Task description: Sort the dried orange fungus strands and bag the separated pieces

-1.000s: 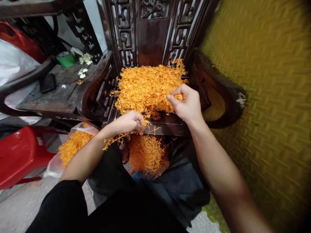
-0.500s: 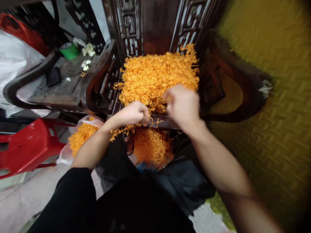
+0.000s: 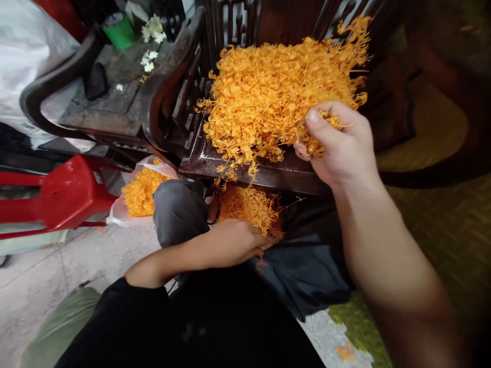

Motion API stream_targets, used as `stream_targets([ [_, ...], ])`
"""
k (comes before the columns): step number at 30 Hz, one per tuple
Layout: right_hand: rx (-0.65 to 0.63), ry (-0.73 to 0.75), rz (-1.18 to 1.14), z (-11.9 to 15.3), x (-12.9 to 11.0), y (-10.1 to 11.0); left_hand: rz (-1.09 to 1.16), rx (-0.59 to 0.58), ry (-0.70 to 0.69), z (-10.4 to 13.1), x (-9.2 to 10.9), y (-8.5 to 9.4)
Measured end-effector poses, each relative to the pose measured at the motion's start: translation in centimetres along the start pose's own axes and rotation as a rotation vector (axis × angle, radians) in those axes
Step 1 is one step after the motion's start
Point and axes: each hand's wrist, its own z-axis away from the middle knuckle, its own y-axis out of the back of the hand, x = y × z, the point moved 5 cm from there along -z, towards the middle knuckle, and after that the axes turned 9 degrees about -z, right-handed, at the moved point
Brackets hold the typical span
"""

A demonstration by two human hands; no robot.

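A wide heap of thin, curly orange strands [image 3: 276, 97] covers most of the dark wooden chair seat [image 3: 264, 174]. At the heap's right front, my right hand [image 3: 341, 138] is closed around a small clump of orange strands [image 3: 314, 145], some poking out between thumb and fingers. Lower down, between my knees, lies a second pile of longer orange stringy pieces [image 3: 249, 204]. My left hand [image 3: 238, 243] is at its near edge with the fingers curled in; what they hold, if anything, is hidden. An orange bit hangs just below those fingers.
To the left, a plastic bag [image 3: 118, 212] holds more orange pieces, beside a red plastic stool [image 3: 69, 194]. Another carved chair [image 3: 103, 112] carries a green tape roll [image 3: 118, 33], white flowers [image 3: 149, 59] and a dark flat object [image 3: 95, 82]. A white sack [image 3: 34, 61] stands behind.
My left hand has dropped from the seat's front edge to the pile between my knees. My right hand has turned, showing the clump in its grip. The view has shifted right and down.
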Motion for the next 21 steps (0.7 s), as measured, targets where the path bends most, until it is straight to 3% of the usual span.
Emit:
stream_targets([
  [2, -0.023, -0.016, 0.025, -0.1, 0.5, -0.2, 0.096, -0.022, -0.033, 0.4, -0.2, -0.9],
  [5, -0.125, -0.074, 0.174, 0.4, 2.1, -0.7, 0.244, -0.039, -0.074, 1.3, -0.2, -3.7],
  [10, -0.547, -0.340, 0.546, 2.6, 7.2, -3.6, 0.280, -0.041, 0.000, 3.3, 0.1, -7.4],
  [13, -0.481, -0.325, 0.430, 2.7, 8.0, -4.7, 0.154, 0.032, 0.078, 4.3, -0.1, -7.4],
  [17, -0.361, -0.384, 0.135, 3.1, 7.4, -5.5, 0.003, 0.196, 0.242, 6.0, -1.9, -5.0],
  [19, -0.348, -0.411, 0.096, 3.4, 7.0, -5.7, -0.012, 0.188, 0.293, 6.7, -2.9, -4.4],
  [21, -0.322, -0.401, 0.086, 3.4, 6.6, -5.6, -0.021, 0.075, 0.282, 6.8, -3.4, -5.2],
])
